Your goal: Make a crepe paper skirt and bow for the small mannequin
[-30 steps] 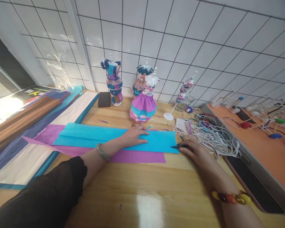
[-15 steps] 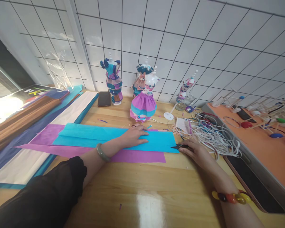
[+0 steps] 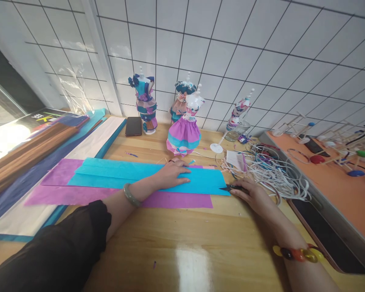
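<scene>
My left hand [image 3: 172, 174] lies flat with its fingers spread on a folded bright-blue crepe-like sheet [image 3: 109, 173]. Beneath and in front of that sheet shows a purple sheet [image 3: 182, 200]. My right hand [image 3: 253, 196] is closed round a pair of small black scissors [image 3: 235, 187], partly hidden by the fingers. Their dark blades point left and meet the blue sheet near its right end. I cannot make out whether the blades are apart.
Behind the sheets stand dressed mini mannequins, one in a purple and blue skirt [image 3: 184, 136]. Tangled white cords [image 3: 273, 174] and a phone [image 3: 328, 237] lie to the right. Stacked coloured sheets [image 3: 91, 140] cover the left side. An orange board [image 3: 331, 182] adjoins the table.
The purple sheet's left end has shifted toward me and spread out from its pointed fold. Both hands and the scissors stay nearly where they were.
</scene>
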The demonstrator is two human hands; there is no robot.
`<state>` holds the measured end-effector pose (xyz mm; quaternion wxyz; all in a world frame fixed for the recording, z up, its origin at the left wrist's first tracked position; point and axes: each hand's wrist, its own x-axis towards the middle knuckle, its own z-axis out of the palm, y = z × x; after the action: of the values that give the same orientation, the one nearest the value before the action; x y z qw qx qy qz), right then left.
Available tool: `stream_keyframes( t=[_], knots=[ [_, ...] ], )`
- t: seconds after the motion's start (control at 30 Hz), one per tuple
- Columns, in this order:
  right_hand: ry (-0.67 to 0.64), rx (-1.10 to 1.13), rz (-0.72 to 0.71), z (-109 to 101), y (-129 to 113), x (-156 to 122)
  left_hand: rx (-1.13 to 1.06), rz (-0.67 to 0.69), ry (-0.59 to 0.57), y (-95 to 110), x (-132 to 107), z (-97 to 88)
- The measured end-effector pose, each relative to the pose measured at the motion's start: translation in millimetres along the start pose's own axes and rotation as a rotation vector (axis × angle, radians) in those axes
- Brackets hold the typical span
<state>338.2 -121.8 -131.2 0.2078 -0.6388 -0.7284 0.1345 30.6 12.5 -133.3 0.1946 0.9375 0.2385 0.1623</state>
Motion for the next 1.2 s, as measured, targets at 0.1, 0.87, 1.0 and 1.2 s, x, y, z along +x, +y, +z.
stream_keyframes(
  t=[0.1,0.87,1.0,1.2],
  knots=[
    [0.007,0.0,-0.002,0.7,0.1,-0.1,-0.001,0.001,-0.004,0.2,-0.1,-0.4],
    [-0.003,0.028,0.004,1.2,3.9,0.9,0.024,0.018,-0.012,-3.0,0.1,1.7],
    [-0.004,0.028,0.005,0.2,2.4,0.8,0.028,0.02,-0.01,-3.1,-0.2,2.0],
    [0.006,0.011,0.006,0.0,-1.0,-0.1,0.026,0.025,-0.006,-3.1,-0.2,2.7]
  ],
)
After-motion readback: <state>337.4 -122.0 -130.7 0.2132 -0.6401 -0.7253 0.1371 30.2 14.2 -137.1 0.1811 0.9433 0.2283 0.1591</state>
